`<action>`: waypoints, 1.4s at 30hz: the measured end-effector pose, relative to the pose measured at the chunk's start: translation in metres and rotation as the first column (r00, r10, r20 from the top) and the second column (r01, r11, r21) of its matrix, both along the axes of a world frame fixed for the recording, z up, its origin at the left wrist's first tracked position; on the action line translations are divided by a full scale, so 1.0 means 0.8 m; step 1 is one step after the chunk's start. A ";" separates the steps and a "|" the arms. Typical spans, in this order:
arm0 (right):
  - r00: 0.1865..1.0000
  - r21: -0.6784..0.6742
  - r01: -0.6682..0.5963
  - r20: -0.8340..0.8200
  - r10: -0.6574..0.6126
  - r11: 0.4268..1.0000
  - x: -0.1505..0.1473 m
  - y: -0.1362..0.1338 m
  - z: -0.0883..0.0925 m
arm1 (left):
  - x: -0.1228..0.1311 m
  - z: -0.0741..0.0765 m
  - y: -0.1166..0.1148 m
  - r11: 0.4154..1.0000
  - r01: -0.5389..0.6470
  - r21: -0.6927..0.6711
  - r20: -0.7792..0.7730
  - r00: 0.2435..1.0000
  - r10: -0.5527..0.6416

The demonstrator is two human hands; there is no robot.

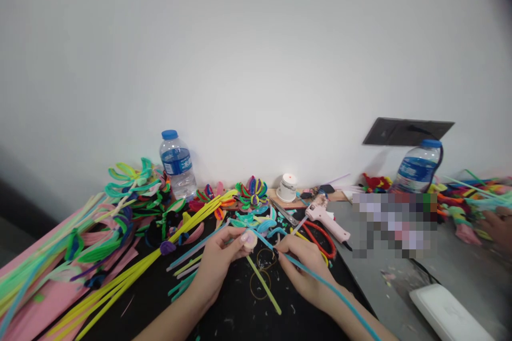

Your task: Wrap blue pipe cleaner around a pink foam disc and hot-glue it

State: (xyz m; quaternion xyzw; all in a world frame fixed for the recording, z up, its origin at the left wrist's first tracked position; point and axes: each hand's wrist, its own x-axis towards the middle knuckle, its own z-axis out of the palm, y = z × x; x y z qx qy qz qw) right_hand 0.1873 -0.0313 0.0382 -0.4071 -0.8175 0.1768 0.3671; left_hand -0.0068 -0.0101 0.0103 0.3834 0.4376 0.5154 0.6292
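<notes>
My left hand (220, 256) pinches a small rounded piece in pale pink and yellow (250, 241) between thumb and fingers. A yellow-green pipe cleaner (264, 285) slants down from beneath it like a stem. My right hand (302, 266) is closed on a long blue pipe cleaner (332, 283). One end of the blue strand reaches the rounded piece, though I cannot tell whether it is attached; the rest trails over my right forearm. Just beyond my hands lie finished-looking loops of teal pipe cleaner (244, 219) and a multicoloured pipe-cleaner flower (253, 192).
Bundled yellow pipe cleaners (136, 264) and a heap of petals (120, 224) fill the left. A pink glue gun (328, 221), scissors (283, 212) and a white cup (287, 189) sit behind. Water bottles (177, 165) stand against the wall. Another person's hand (499, 232) shows far right.
</notes>
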 end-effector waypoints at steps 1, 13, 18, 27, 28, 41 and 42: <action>1.000 0.005 -0.017 0.009 0.017 1.000 0.000 0.000 -0.001 | 0.000 0.000 0.000 1.000 -0.006 -0.003 0.003 1.000 0.006; 0.982 0.036 -0.111 0.155 0.104 0.993 -0.008 -0.006 0.000 | 0.005 0.005 -0.006 1.000 -0.020 -0.009 0.028 0.999 0.021; 0.974 0.029 -0.122 0.194 0.114 0.992 -0.011 -0.007 -0.001 | 0.010 0.008 -0.008 0.998 -0.033 -0.055 0.040 0.999 0.035; 0.967 0.016 -0.124 0.226 0.117 0.992 -0.015 -0.011 -0.004 | 0.016 0.008 -0.014 0.995 -0.041 -0.090 0.085 0.995 0.049; 0.967 0.014 -0.124 0.225 0.117 0.992 -0.016 -0.011 -0.005 | 0.017 0.007 -0.015 0.995 -0.044 -0.093 0.097 0.994 0.053; 0.966 0.010 -0.100 0.239 0.095 0.995 -0.020 -0.008 -0.015 | 0.020 0.004 -0.019 0.992 -0.028 -0.120 0.083 0.996 0.038; 0.966 0.009 -0.100 0.241 0.095 0.995 -0.020 -0.008 -0.015 | 0.020 0.004 -0.019 0.992 -0.024 -0.123 0.082 0.996 0.034</action>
